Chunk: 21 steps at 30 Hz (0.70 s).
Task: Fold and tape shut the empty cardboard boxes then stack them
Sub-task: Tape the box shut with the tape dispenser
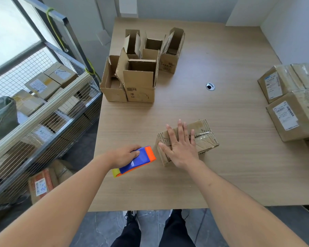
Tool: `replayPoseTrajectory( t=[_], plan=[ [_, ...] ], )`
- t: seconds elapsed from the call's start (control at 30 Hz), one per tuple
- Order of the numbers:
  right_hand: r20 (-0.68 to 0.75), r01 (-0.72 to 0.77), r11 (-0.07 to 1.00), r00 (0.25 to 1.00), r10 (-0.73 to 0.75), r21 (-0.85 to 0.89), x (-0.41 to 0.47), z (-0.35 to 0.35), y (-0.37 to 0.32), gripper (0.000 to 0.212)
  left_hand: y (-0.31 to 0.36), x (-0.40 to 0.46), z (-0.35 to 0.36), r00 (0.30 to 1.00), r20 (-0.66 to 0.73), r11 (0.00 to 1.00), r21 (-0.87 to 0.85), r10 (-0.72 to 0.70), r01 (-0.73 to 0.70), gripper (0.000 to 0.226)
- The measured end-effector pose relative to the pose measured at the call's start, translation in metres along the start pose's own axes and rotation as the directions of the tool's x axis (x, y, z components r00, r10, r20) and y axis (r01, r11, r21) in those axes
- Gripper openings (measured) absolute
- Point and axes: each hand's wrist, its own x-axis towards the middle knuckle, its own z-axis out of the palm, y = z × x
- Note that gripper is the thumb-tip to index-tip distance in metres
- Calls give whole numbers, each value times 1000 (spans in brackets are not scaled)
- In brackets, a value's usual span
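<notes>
A small closed cardboard box (204, 139) with tape across its top lies on the wooden table (221, 166) in front of me. My right hand (181, 147) lies flat on its top with straight, spread fingers. Just left of the box, my left hand (126, 155) grips a blue, orange and yellow tape dispenser (138, 161) that rests on the table. Several open empty cardboard boxes (139, 81) stand with their flaps up at the far left of the table.
Taped boxes with labels (291, 102) are piled at the table's right edge. A wire cage trolley (43, 111) full of parcels stands left of the table. A cable hole (210, 86) sits mid-table. A parcel (43, 182) lies on the floor.
</notes>
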Motion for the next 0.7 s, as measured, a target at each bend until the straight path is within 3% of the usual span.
replayPoseTrajectory(
  t=[0.13,0.37,0.47,0.53,0.6,0.7],
  plan=[
    [-3,3,999,1000,-3,-40,1,1,-1,92,-13,-11,7,998,-56,994,-106,-22,16,27],
    [5,-37,997,999,38,-70,7,-1,-24,83,-10,-30,-2,977,-192,963,-234,91,-136,40],
    [39,134,985,991,-130,-107,4,-8,-30,86,-6,-44,-8,969,-211,961,-215,128,-174,44],
    [48,313,938,950,-309,-149,-1,-9,-26,94,-5,-55,-12,966,-212,961,-200,149,-192,47],
    [16,392,904,918,-395,-172,-10,-6,-21,105,-6,-66,-17,963,-215,955,-210,165,-211,50],
    [-194,212,965,951,-239,-152,-27,6,-16,108,-7,-76,-25,962,-214,964,-166,168,-206,60]
  ],
)
